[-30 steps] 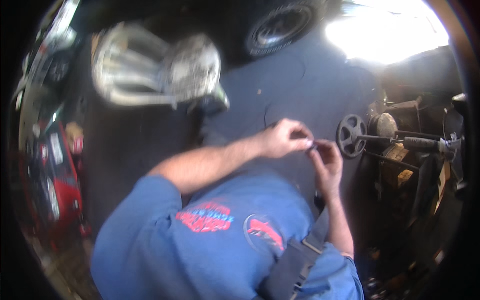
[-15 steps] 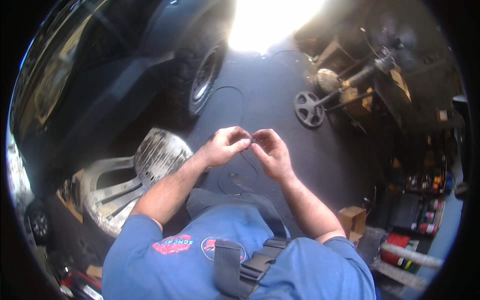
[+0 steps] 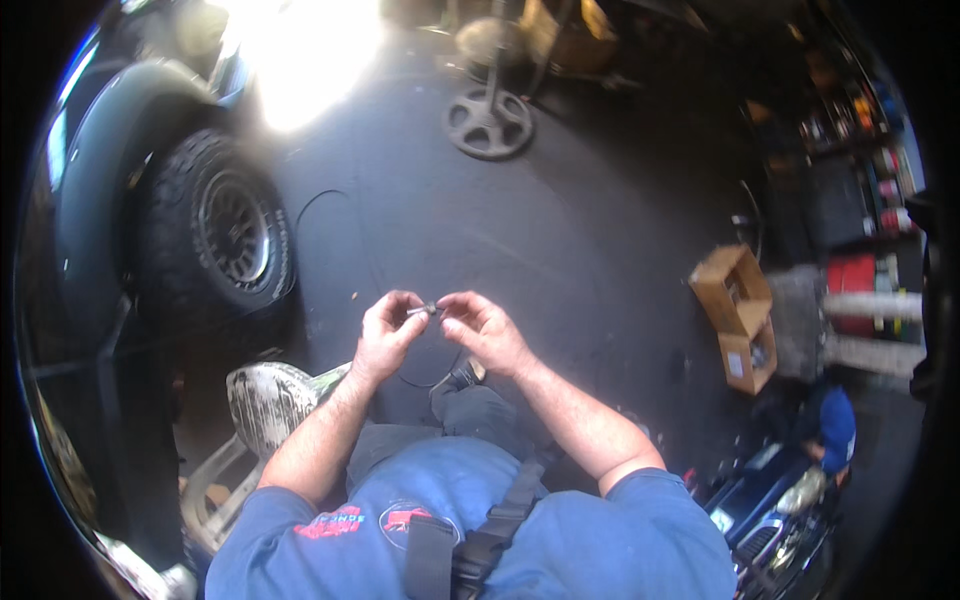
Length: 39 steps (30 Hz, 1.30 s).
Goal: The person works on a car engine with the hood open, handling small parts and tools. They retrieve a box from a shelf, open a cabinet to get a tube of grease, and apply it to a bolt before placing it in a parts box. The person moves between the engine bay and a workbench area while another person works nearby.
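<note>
A small dark piece with a thin pale stem (image 3: 432,309) is held up in front of my body, too small to tell its kind. My left hand (image 3: 388,335) pinches its stem side between thumb and fingers. From the other side, my right hand (image 3: 482,328) closes thumb and fingertips around the dark end. Both forearms reach forward, and the hands nearly meet over the dark floor (image 3: 400,240).
To the left stands a vehicle with a big tyre (image 3: 225,225). A stained white plastic chair (image 3: 268,408) is beside my left arm. Ahead is a round spoked metal base (image 3: 490,125). Open cardboard boxes (image 3: 735,290) lie at right, near a vehicle front (image 3: 770,535). A thin cable (image 3: 305,205) crosses the floor.
The view has swung to the right, bringing the boxes and the vehicle front at lower right into sight. My hands stay together at the small piece, which now shows more plainly.
</note>
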Available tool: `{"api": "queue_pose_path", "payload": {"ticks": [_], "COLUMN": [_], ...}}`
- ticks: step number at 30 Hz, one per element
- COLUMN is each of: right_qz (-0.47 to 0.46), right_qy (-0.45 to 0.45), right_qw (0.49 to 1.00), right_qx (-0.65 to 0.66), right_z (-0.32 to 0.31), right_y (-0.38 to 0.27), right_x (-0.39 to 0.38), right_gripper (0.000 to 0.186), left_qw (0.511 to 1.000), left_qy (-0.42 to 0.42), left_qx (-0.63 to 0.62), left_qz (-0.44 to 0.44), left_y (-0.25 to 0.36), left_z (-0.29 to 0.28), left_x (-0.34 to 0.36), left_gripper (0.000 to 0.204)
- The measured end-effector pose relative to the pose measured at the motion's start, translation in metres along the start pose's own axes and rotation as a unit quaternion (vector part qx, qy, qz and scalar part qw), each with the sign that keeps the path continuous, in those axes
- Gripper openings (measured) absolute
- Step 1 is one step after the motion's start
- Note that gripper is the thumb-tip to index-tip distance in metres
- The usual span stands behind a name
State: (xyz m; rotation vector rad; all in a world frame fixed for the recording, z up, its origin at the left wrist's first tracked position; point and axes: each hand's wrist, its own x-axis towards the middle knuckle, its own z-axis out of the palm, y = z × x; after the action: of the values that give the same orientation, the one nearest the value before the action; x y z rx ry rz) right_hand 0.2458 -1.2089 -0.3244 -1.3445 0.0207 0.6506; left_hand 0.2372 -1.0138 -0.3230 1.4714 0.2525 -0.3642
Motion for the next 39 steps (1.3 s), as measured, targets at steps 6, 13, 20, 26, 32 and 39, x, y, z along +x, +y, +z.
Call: {"api": "queue_pose_path", "payload": {"ticks": [6,13,20,26,32,39], "right_qz": [0.007,-0.071,-0.072,-0.101,-0.144,-0.215], "right_qy": [0.177,0.289,0.276,0.225,0.272,0.077], "right_qw": [0.974,0.936,0.958,0.966,0.951,0.965], "right_qx": [0.141,0.187,0.023,-0.077,-0.021,-0.127], "right_z": [-0.084,-0.155,-0.228,-0.32,-0.39,-0.337], "right_y": [-0.034,-0.064,-0.153,-0.182,-0.234,-0.237], "right_x": [-0.076,-0.133,-0.081,0.016,0.0,-0.012], "right_gripper": [0.025,0.011,0.019,0.022,0.026,0.023], "left_qw": [0.973,0.924,0.94,0.957,0.929,0.978], "left_qy": [-0.198,-0.365,-0.316,-0.28,-0.343,-0.163], "left_qx": [0.116,0.113,0.124,0.051,0.084,0.011], "left_qz": [0.017,-0.026,0.027,0.053,0.111,0.128], "left_y": [0.039,0.077,0.132,0.13,0.177,0.175], "left_z": [0.127,0.234,0.273,0.306,0.386,0.336], "left_x": [0.016,0.062,0.135,0.27,0.322,0.212], "left_gripper": [0.024,0.025,0.025,0.027,0.035,0.047]}}
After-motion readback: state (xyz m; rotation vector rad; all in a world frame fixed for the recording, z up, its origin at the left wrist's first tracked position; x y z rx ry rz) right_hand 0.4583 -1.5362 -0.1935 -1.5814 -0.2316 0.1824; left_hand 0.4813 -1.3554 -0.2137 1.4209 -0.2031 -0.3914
